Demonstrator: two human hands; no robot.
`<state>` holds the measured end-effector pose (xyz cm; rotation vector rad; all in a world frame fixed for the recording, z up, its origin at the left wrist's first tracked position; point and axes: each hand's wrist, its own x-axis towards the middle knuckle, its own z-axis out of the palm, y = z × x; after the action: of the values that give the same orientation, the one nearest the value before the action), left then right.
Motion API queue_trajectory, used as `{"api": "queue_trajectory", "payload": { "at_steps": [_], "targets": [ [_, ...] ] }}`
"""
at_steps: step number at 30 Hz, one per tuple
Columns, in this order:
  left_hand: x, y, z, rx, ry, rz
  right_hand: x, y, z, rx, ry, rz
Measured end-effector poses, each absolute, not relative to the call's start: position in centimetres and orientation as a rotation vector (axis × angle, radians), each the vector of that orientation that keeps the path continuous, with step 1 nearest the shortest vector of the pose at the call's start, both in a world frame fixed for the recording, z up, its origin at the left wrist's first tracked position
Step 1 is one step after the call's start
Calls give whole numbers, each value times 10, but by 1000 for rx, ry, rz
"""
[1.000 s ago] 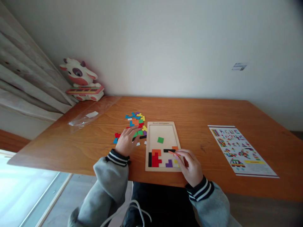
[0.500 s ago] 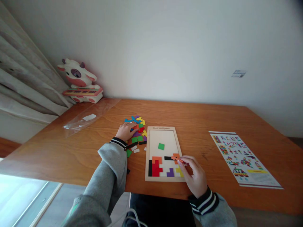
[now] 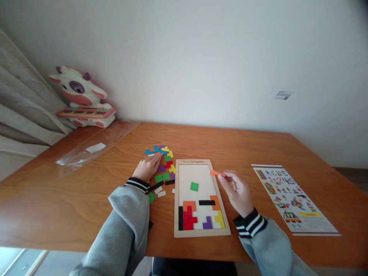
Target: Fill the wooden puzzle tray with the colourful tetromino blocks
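Note:
My right hand (image 3: 237, 191) pinches an orange puzzle piece (image 3: 217, 173) between thumb and fingers, held up over the right edge of the wooden puzzle board (image 3: 218, 232). My left hand (image 3: 147, 168) lies with fingers stretched out on the pile of loose coloured pieces (image 3: 166, 176) left of the board, hiding some of them. In the lower part of the board sit a red piece (image 3: 189, 220), a purple piece (image 3: 207, 223), a yellow piece (image 3: 220, 219), two orange ones and an upright black bar (image 3: 181, 218). Another black bar (image 3: 206, 202) and a green square (image 3: 194, 186) lie higher up.
A printed pattern sheet (image 3: 296, 203) lies on the table to the right. At the back left stands a cow-shaped toy keyboard (image 3: 86, 111), with a clear plastic bag (image 3: 83, 153) in front of it. The wall (image 3: 201, 69) rises behind the table.
My right hand has moved away from the board's lower right, up along its right edge, carrying the orange piece. My left fingers have shifted toward the far blue pieces. The camera view has shifted.

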<state>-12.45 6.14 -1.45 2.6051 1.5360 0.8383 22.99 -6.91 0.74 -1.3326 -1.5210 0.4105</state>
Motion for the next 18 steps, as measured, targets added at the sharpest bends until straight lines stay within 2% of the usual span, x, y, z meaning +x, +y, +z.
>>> {"api": "queue_trajectory", "payload": {
  "at_steps": [7, 11, 14, 18],
  "targets": [
    [-120, 55, -4, 2427, 1626, 1080, 221, -7, 5, -1342, -1382, 565],
    [-92, 42, 15, 2053, 1539, 1283, 220, -3, -3, -1339, -1325, 617],
    [-58, 32, 22, 1795, 1217, 1156, 223, -9, -4, -1333, -1326, 683],
    [-21, 27, 13, 1886, 1174, 947, 229, -15, -3, -1307, -1394, 752]
  ]
}}
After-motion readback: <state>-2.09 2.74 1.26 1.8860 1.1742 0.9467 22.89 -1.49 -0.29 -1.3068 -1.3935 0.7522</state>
